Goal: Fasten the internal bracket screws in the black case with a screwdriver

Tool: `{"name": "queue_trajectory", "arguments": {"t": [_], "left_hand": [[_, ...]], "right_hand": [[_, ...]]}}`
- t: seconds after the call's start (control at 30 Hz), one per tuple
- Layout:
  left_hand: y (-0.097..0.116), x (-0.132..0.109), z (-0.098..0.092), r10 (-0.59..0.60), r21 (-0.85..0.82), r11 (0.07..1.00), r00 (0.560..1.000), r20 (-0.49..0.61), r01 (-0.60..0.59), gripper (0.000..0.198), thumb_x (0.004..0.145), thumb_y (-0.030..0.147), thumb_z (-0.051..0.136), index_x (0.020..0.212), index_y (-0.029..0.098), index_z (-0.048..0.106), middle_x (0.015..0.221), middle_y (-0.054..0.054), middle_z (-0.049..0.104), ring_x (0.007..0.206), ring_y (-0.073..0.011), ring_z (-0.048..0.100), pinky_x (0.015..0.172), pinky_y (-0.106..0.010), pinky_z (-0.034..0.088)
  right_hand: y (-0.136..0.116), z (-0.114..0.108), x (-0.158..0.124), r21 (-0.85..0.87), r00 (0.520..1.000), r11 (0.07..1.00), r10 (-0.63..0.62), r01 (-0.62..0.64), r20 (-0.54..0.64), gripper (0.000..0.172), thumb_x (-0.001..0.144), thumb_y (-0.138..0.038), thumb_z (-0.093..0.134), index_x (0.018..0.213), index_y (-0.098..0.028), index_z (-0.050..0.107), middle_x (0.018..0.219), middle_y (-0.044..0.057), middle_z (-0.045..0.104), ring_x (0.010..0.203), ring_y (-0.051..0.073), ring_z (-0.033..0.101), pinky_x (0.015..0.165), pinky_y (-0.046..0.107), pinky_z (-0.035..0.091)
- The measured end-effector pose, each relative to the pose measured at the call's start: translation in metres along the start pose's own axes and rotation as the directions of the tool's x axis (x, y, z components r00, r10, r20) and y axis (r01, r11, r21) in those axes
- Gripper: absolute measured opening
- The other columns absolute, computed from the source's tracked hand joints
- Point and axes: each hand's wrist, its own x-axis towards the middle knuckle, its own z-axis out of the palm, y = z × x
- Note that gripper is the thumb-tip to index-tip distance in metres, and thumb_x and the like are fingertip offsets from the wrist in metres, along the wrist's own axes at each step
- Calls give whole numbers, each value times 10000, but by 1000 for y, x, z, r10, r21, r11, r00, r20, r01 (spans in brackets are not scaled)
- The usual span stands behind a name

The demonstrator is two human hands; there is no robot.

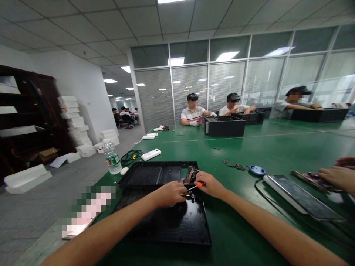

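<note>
Water bottle (112,159) stands left of the work on the green table (194,147) in head view, white oval object (124,171) just beside it. Black cable (130,157) and slim white device (151,154) lie beyond. Right side: blue round dish (257,170), dark-screened device (302,195), then a co-worker's hand (335,177) at a circuit board (307,177). Wire bundle (184,180) crowds the working corner; left forearm (111,227) crosses the case and hides part of it.

Black plastic case lies opened flat in front of the wearer: far half (146,173) ribbed inside, near half (166,229) glossy. Right hand (210,184) grips an orange-handled screwdriver (199,184), shaft pointing left over the case's right side. Left hand (173,193) has fingertips bunched near the shaft's tip; can't tell what, if anything, they pinch.
</note>
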Motion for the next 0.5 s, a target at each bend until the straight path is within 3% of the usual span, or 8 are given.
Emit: {"name": "queue_trajectory", "arguments": {"t": [0.17,0.37,0.5], "left_hand": [[6,-1,6,24,-5,1000,999,-37,-25,166,876,152,466,792,156,610,932,-77,586,893,-181,512,783,-308,414],[0,12,11,2,-197,980,989,-145,-30,216,901,135,387,906,157,603,956,-69,629,936,-151,536,904,-302,390],[-3,25,21,-13,-268,963,981,-191,-40,257,903,147,349,902,150,606,984,-85,638,941,-144,553,903,-296,409]], "right_hand": [[-1,-2,-4,-8,999,1000,-12,11,-39,123,844,-199,486,758,-174,571,796,48,571,786,152,535,735,290,454],[4,-9,-6,-3,993,999,41,-42,-109,179,863,-249,462,731,-174,558,767,54,568,737,154,532,695,289,445],[11,-11,-6,-5,990,998,69,-70,-126,218,865,-277,458,694,-177,550,750,56,572,720,157,532,682,290,438]]}}
